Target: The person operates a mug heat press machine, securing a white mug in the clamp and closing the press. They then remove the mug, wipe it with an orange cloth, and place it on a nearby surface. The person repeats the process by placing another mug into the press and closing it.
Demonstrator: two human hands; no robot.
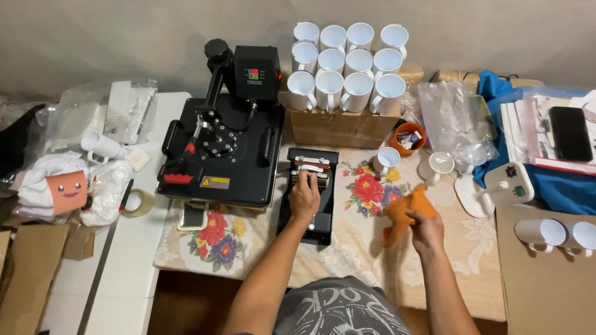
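Observation:
My left hand (pixel 305 196) grips the handle of a small black mug press (pixel 308 193) that lies on the flowered tablecloth (pixel 434 260). My right hand (pixel 426 227) is to the right of it and holds an orange cloth (pixel 403 212) just above the cloth-covered table. A big black heat press (pixel 222 144) stands to the left of the mug press. Two white mugs (pixel 387 159) stand beyond the orange cloth.
Several white mugs (pixel 345 68) are stacked on a cardboard box at the back. A small orange bowl (pixel 408 137), clear plastic bags (pixel 452 119), papers and a black phone (pixel 570 133) lie at the right. Two mugs (pixel 564 234) rest on cardboard. Tape roll (pixel 137 202) and clutter sit at the left.

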